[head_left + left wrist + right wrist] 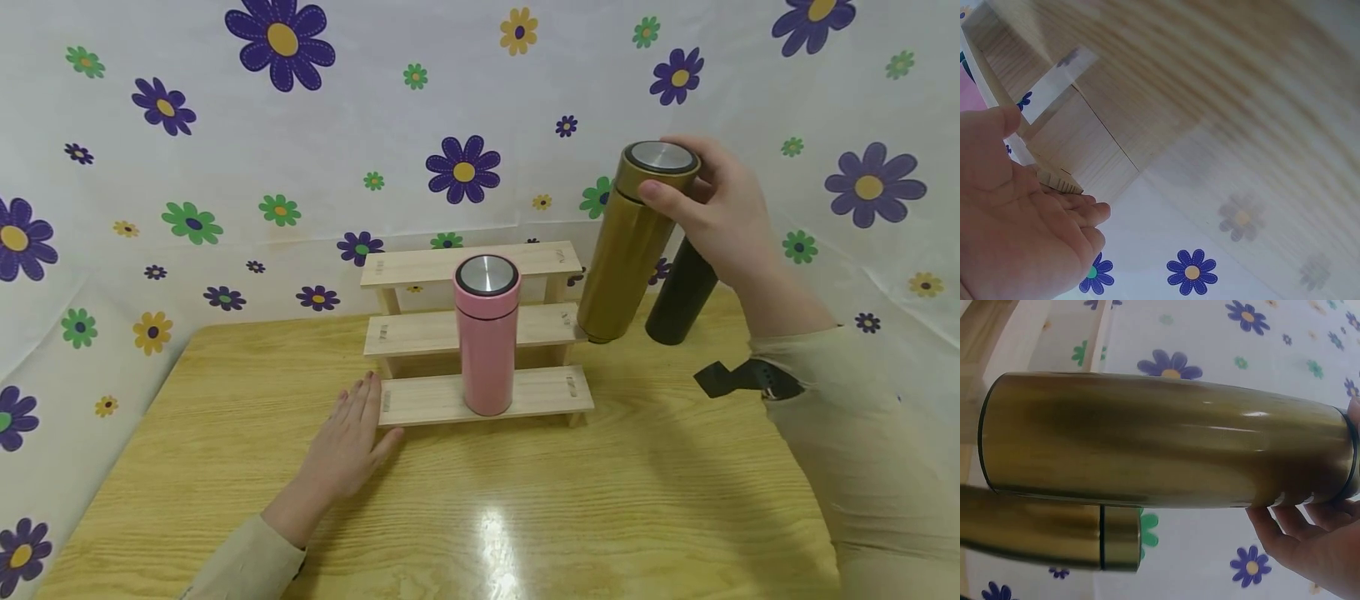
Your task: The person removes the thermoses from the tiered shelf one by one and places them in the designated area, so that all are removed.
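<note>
My right hand (pixel 723 212) grips a gold thermos bottle (pixel 626 258) near its silver-topped lid. The bottle tilts, its base by the right end of a three-step wooden stand's middle step (pixel 420 333). In the right wrist view the gold bottle (pixel 1166 440) spans the picture, fingers (pixel 1300 528) round its lid end. Behind that hand is a second, dark bottle (pixel 678 300), partly hidden. A pink thermos bottle (pixel 489 350) stands upright on the lowest step (pixel 423 400). My left hand (pixel 341 450) lies with straight fingers against that step's left end; the left wrist view shows its palm (pixel 1022 231).
The stand's top step (pixel 420 267) is close to a white flower-print cloth (pixel 360 125) hanging behind. A wood-grain table (pixel 247 400) carries the stand. A dark strap (pixel 738 379) hangs from the right wrist.
</note>
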The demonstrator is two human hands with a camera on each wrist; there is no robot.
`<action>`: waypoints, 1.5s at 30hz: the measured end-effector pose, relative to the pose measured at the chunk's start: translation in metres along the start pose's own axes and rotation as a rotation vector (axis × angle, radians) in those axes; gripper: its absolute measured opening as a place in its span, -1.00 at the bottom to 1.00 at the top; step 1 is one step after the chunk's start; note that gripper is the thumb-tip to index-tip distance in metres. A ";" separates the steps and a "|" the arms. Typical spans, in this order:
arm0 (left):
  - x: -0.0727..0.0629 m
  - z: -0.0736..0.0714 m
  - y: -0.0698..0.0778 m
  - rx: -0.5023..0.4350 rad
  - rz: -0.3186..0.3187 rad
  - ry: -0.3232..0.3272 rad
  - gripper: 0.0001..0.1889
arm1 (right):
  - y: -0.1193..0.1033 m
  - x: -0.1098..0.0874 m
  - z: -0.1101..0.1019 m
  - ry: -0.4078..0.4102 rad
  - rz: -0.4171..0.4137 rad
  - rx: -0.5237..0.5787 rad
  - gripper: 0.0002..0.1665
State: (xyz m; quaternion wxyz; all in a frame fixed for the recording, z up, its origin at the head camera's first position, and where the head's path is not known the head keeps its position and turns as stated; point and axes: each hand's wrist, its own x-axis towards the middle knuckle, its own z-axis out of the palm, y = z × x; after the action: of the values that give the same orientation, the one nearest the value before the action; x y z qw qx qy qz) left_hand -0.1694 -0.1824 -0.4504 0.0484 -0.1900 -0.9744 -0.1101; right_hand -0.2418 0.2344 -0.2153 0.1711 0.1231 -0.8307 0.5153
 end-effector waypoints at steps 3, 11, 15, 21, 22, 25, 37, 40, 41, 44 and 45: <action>-0.001 0.000 0.001 -0.004 0.005 0.012 -0.17 | 0.010 -0.006 -0.009 0.018 0.032 0.008 -0.38; -0.002 -0.001 0.000 -0.009 -0.002 0.000 -0.17 | 0.039 -0.022 -0.020 0.019 0.079 -0.026 -0.37; -0.002 0.000 -0.001 -0.010 -0.006 -0.001 -0.17 | 0.053 -0.029 -0.018 0.001 0.087 -0.074 -0.35; -0.002 0.001 -0.001 -0.007 -0.009 -0.005 -0.17 | 0.072 -0.037 -0.011 -0.007 0.113 -0.113 -0.30; -0.002 0.001 -0.001 -0.008 -0.009 -0.005 -0.17 | 0.075 -0.039 -0.010 -0.011 0.121 -0.113 -0.29; -0.002 0.001 -0.001 -0.006 -0.006 -0.003 -0.17 | 0.082 -0.042 -0.006 -0.026 0.153 -0.112 -0.25; -0.001 0.001 0.000 0.001 -0.006 -0.010 -0.17 | 0.096 -0.051 0.004 -0.063 0.197 -0.078 -0.21; -0.001 0.001 0.000 0.005 -0.005 -0.012 -0.17 | 0.099 -0.052 0.005 -0.073 0.203 -0.060 -0.21; -0.001 0.001 0.000 0.007 -0.005 -0.011 -0.17 | 0.100 -0.052 0.006 -0.075 0.204 -0.057 -0.21; -0.001 0.000 0.000 0.008 -0.004 -0.009 -0.17 | 0.103 -0.052 0.007 -0.077 0.196 -0.047 -0.22; -0.001 0.000 0.000 0.007 -0.003 -0.010 -0.17 | 0.103 -0.052 0.008 -0.078 0.195 -0.047 -0.22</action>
State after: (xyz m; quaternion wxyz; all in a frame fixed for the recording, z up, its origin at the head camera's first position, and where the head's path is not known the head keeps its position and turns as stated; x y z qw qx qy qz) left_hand -0.1686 -0.1823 -0.4503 0.0440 -0.1888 -0.9753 -0.1056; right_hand -0.2347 0.2742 -0.3242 0.0904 0.0576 -0.8565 0.5049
